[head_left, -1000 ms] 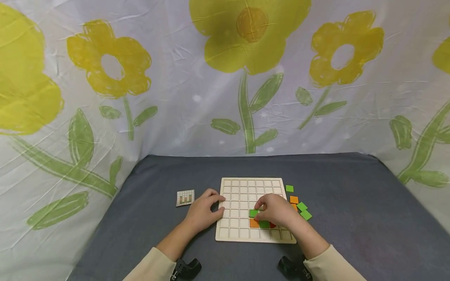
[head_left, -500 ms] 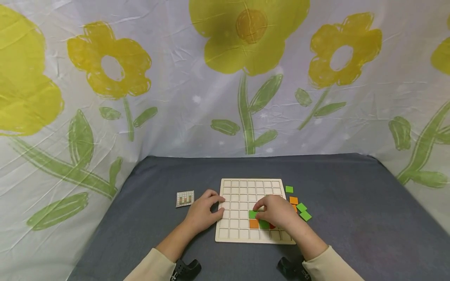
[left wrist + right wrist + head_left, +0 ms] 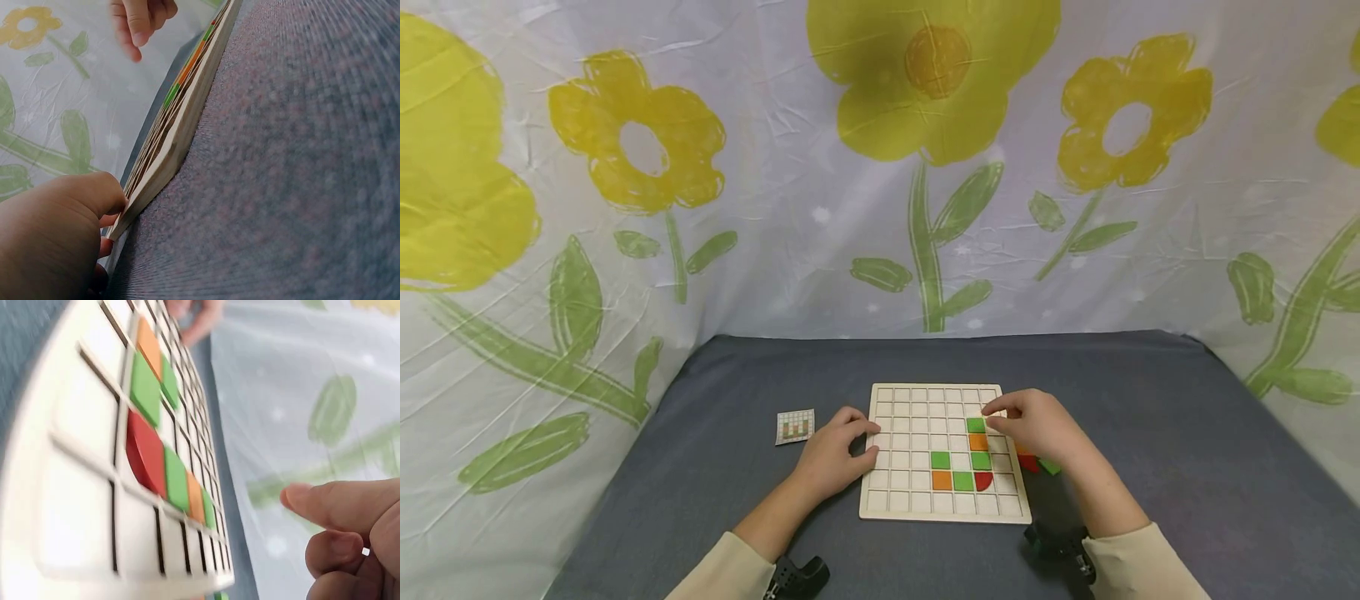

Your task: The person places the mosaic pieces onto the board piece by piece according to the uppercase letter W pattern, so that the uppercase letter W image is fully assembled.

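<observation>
A pale wooden grid board [image 3: 898, 500] lies on the table. Near its left edge is my left hand [image 3: 838, 450], thumb and fingertips resting on the rim, as the left wrist view also shows. Over the upper right side of the board hovers my right hand [image 3: 1037, 421], fingers loosely bent, nothing visible between them. Close under its fingertips sits a green tile [image 3: 976, 425], with an orange tile [image 3: 977, 442] below. A red rounded tile [image 3: 147, 453] lies in the grid among several green and orange tiles.
Right of the board lie loose tiles, including a red one [image 3: 1028, 462] and a green one [image 3: 1049, 467], partly hidden behind my right hand. A small printed pattern card [image 3: 795, 427] lies to the left. A flowered sheet [image 3: 760, 167] hangs behind the dark tablecloth [image 3: 700, 467].
My right hand has moved from the middle of the board up and right to its right edge, uncovering the column of green, orange and red tiles. The left hand stays in place.
</observation>
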`<state>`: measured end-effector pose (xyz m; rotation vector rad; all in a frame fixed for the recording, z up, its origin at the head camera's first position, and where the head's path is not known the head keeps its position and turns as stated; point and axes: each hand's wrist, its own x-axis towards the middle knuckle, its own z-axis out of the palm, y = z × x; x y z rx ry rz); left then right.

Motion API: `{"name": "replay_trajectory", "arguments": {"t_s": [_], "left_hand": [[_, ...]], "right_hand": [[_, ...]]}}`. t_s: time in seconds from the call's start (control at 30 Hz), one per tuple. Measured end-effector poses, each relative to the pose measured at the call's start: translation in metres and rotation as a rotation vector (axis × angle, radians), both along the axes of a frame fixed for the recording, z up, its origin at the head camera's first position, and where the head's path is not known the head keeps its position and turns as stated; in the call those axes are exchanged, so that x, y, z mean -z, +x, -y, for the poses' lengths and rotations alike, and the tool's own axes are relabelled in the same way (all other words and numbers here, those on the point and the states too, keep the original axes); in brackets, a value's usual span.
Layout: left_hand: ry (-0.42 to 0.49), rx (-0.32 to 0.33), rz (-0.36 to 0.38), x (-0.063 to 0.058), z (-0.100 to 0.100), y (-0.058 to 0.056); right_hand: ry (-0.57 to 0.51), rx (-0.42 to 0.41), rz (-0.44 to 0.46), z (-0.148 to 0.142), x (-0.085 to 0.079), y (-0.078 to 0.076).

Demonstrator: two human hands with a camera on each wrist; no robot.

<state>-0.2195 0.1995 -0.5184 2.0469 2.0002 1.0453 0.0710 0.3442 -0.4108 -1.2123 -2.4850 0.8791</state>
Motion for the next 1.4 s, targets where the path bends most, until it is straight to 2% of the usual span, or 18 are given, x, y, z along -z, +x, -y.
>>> {"name": "replay_trajectory", "arguments": {"t_s": [0.23, 0.47, 0.7, 0.9, 1.03, 1.4], "left_hand": [[-0.002, -0.003, -0.005, 0.000, 0.000, 0.000], [0.001, -0.004, -0.005, 0.000, 0.000, 0.000], [0.001, -0.003, 0.001, 0.000, 0.001, 0.000], [0.002, -0.004, 0.000, 0.000, 0.001, 0.000], [0.003, -0.005, 0.000, 0.000, 0.001, 0.000], [0.004, -0.007, -0.007, -0.001, 0.001, 0.000]], "right_hand": [[-0.031, 0.053, 0.003, -0.022, 0.001, 0.027], [-0.031, 0.052, 0.078, -0.036, 0.008, 0.045], [-0.026, 0.093, 0.143, -0.040, 0.020, 0.044], [0.027, 0.117, 0.192, -0.039, 0.024, 0.038], [0.066, 0.108, 0.236, -0.040, 0.023, 0.038], [0.107, 0.075, 0.279, -0.042, 0.022, 0.039]]}}
